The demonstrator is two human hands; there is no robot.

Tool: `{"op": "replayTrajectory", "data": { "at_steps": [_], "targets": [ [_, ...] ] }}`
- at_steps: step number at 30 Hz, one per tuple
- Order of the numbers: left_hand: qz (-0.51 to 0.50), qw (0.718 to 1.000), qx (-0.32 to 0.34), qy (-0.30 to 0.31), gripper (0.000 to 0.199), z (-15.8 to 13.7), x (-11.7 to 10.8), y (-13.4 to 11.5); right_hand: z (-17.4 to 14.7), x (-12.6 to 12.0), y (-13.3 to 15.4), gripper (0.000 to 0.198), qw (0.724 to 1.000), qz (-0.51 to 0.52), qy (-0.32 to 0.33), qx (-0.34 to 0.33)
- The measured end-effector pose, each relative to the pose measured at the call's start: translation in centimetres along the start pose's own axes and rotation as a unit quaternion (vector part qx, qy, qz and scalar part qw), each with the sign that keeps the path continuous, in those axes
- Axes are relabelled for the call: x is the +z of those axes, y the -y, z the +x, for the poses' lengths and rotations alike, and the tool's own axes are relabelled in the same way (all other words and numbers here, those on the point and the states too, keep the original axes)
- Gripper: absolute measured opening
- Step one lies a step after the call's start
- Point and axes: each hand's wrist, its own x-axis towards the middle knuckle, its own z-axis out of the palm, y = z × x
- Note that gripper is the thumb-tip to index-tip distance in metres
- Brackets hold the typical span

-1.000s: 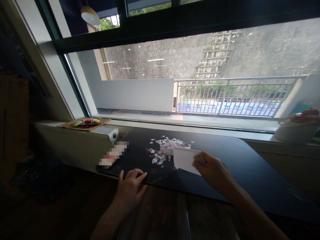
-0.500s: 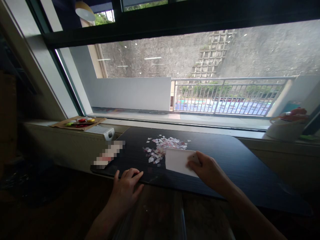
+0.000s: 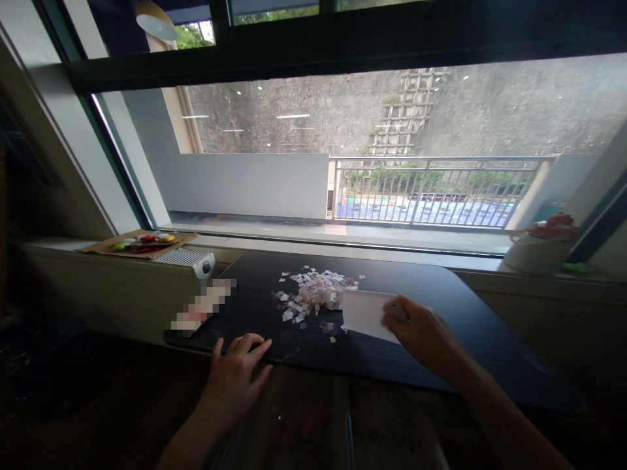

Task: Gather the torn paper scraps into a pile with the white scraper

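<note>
My right hand grips one end of a flat white scraper, which has a small hole near the held end. The scraper's far end is at the right side of a loose pile of small cut paper pieces on the dark table. A few pieces lie apart, in front of the pile and by the scraper's lower corner. My left hand rests at the table's front edge, fingers spread and holding nothing.
A pixelated flat item lies on the table's left end. Behind it stand a white heater-like unit and a brown board with colourful items. A white container sits on the right of the window ledge.
The scraper in my right hand has moved right, from over the pile's front to its right side. Several paper pieces now show in front of the pile. My left hand stays at the edge.
</note>
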Motion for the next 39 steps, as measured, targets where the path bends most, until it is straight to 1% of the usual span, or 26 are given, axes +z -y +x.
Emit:
{"op": "replayTrajectory", "data": {
  "at_steps": [6, 11, 13, 15, 17, 20, 22, 26, 28, 30, 32, 35, 37, 39],
  "targets": [
    [-0.009, 1.000, 0.013, 0.013, 0.041, 0.0, 0.2, 0.5, -0.1, -0.4, -0.1, 0.011, 1.000, -0.004, -0.009, 0.016],
    [0.006, 1.000, 0.009, -0.027, 0.041, -0.2, 0.3, 0.3, -0.4, -1.1, -0.9, 0.012, 1.000, -0.013, 0.014, 0.020],
    [0.009, 1.000, 0.010, -0.015, 0.041, -0.1, 0.3, 0.3, -0.6, -1.2, -1.0, 0.013, 1.000, -0.009, 0.008, 0.024],
    [0.010, 1.000, 0.011, 0.006, 0.042, -0.1, 0.3, 0.5, -0.7, -0.9, -0.7, 0.015, 1.000, 0.012, 0.013, 0.017],
    [0.009, 1.000, 0.012, 0.020, 0.043, 0.0, 0.4, 0.8, -0.7, -0.2, -0.2, 0.015, 0.999, 0.038, 0.031, 0.002],
    [0.006, 1.000, 0.015, 0.021, 0.043, 0.1, 0.4, 1.1, -0.8, 0.8, 0.6, 0.013, 0.997, 0.058, 0.048, -0.020],
    [0.003, 1.000, 0.015, 0.018, 0.042, 0.1, 0.4, 1.1, -0.9, 0.8, 0.6, 0.013, 0.997, 0.052, 0.050, -0.025],
    [0.000, 1.000, 0.015, 0.013, 0.043, 0.0, 0.4, 0.8, -1.1, -0.8, -0.4, 0.013, 0.999, -0.003, 0.037, 0.003],
    [0.003, 1.000, 0.011, 0.002, 0.043, -0.1, 0.3, 0.6, -0.9, -1.4, -1.1, 0.014, 0.999, -0.013, 0.024, 0.019],
    [0.005, 1.000, 0.009, -0.009, 0.042, -0.2, 0.3, 0.4, -0.6, -1.5, -1.7, 0.015, 0.999, -0.003, 0.014, 0.030],
    [0.008, 1.000, 0.010, -0.023, 0.041, -0.3, 0.4, 0.2, -0.2, -1.0, -2.3, 0.015, 0.999, 0.018, 0.012, 0.034],
    [0.016, 0.999, 0.007, -0.042, 0.040, -0.4, 0.3, 0.0, 0.0, -0.3, -3.3, 0.016, 0.998, 0.062, 0.022, 0.023],
    [0.023, 0.999, 0.004, -0.048, 0.039, -0.5, 0.2, -0.2, -0.2, -0.5, -4.1, 0.016, 0.997, 0.077, 0.025, 0.018],
    [0.027, 0.998, 0.004, -0.050, 0.039, -0.5, 0.1, -0.3, -0.3, -1.1, -5.0, 0.016, 0.996, 0.086, 0.012, 0.026]
  ]
}}
